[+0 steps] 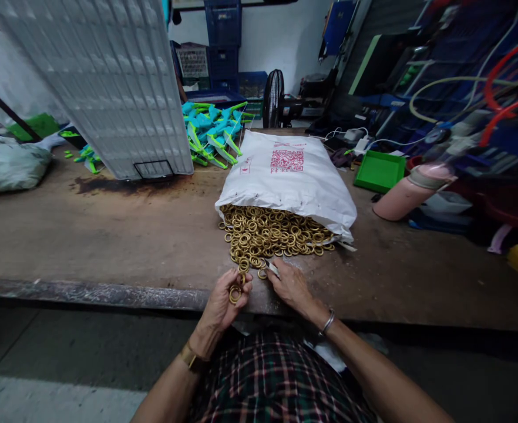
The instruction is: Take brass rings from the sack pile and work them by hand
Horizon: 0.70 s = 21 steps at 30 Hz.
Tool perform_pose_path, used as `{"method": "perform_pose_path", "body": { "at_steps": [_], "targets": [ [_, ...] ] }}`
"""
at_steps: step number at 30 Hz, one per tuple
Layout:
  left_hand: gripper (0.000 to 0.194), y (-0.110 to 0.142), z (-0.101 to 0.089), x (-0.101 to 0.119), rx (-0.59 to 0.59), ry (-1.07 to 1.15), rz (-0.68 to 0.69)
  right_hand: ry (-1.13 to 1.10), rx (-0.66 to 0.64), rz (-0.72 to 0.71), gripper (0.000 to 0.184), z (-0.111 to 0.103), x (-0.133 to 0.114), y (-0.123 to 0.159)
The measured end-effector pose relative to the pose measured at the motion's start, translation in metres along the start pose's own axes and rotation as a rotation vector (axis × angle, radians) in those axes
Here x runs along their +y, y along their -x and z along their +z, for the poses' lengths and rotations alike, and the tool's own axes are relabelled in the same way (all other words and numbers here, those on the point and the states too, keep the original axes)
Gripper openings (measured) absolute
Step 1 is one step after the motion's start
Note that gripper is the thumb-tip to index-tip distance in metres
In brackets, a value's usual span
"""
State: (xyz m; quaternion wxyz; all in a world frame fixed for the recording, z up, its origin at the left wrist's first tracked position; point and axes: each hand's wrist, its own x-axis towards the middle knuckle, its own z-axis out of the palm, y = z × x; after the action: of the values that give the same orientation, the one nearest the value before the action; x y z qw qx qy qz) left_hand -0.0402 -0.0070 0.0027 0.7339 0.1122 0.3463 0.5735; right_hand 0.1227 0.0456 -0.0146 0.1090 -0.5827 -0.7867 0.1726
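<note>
Brass-coloured rings (268, 232) spill in a heap from the mouth of a white woven sack (292, 182) lying on the workbench. Several rings (235, 294) are in my left hand (224, 296), its fingers closed around them at the bench's front edge. Just right of it, my right hand (292, 286) is closed on a small flat tool (271, 268) with a pale body and a dark tip. That tip reaches the near edge of the heap, by a few loose rings. What kind of tool it is, I cannot tell.
A tall grey ribbed panel (135, 88) stands on the bench (109, 235) at left. Behind the sack lie turquoise and green plastic parts (215, 132). To the right are a green tray (380, 170), a pink bottle (406, 194) and hoses. A black fan (274, 98) stands behind.
</note>
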Motion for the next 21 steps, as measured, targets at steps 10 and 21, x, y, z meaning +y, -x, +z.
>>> {"method": "perform_pose_path", "body": {
  "at_steps": [10,21],
  "targets": [
    [0.016,-0.003,0.000,0.002,-0.011,0.066,-0.068,0.045,-0.013,-0.002,0.019,0.006,-0.003,-0.002],
    [0.035,-0.018,0.008,-0.011,-0.045,0.006,-0.205,-0.479,0.072,0.131,0.010,-0.005,0.013,-0.005]
  ]
}}
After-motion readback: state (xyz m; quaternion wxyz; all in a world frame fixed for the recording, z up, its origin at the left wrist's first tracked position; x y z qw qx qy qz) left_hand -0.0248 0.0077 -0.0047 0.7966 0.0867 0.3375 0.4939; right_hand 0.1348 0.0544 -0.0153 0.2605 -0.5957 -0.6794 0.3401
